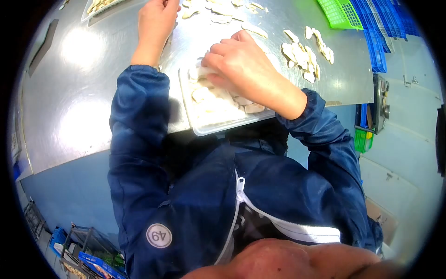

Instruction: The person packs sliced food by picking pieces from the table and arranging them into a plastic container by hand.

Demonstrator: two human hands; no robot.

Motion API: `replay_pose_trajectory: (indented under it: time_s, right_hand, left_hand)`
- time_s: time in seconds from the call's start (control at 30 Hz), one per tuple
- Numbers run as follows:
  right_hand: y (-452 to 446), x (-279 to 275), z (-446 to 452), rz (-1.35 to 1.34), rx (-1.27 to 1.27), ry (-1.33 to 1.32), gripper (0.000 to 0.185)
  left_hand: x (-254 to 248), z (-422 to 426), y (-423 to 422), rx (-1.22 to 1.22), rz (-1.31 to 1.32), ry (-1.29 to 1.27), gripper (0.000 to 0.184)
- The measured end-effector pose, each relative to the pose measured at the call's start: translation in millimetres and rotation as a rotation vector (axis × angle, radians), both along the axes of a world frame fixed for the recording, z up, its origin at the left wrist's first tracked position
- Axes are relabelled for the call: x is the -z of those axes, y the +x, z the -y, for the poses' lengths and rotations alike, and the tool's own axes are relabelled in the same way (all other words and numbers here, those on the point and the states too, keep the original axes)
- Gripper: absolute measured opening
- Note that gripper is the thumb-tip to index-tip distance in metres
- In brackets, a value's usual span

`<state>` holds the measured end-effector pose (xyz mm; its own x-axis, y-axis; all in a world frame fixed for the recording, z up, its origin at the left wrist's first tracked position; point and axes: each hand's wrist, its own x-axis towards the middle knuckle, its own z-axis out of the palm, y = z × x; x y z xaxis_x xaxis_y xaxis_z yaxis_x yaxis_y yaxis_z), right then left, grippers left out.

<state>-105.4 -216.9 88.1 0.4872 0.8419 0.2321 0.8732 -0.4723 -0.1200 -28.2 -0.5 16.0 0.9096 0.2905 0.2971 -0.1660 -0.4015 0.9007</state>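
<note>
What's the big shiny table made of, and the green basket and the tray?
Tabletop: smooth metal, probably stainless steel; it's grey with bright glare. Green basket: smooth plastic, it seems, with neat rows of holes. Tray: probably smooth plastic; its rim looks see-through.

Bare tabletop point(60, 88) is stretching wide to the left of the left sleeve point(139, 102); the right hand point(237, 63) is blocking the way down into the tray point(189, 109); slice piles point(299, 56) are obstructing the right side, bare metal lying beyond them; a green basket point(339, 13) is closing the far right corner.
</note>
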Motion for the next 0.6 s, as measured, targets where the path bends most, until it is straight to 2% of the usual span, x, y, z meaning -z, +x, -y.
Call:
replay_pose_trajectory:
  time_s: [0.17,0.27,0.37,0.57,0.6]
  right_hand:
    - [0.3,5.7,0.5,0.051,-0.02,0.006,0.014]
    - [-2.7,-1.0,1.0,-0.038,0.007,-0.057,0.021]
    - [-2.9,-2.9,2.2,-0.056,0.01,-0.039,0.02]
    - [41.4,-10.8,35.3,0.028,0.064,0.178,0.013]
    - [56.3,-11.2,47.5,0.012,0.161,0.194,0.012]
  left_hand:
    - [3.2,1.3,0.8,-0.018,0.013,0.0,0.029]
    - [1.2,2.4,1.5,-0.016,-0.02,-0.044,0.028]
    - [-0.7,3.8,2.2,-0.042,-0.046,-0.005,0.027]
    - [1.4,3.3,4.1,-0.024,-0.056,-0.041,0.027]
    - [4.5,0.8,6.2,-0.01,-0.077,-0.07,0.026]
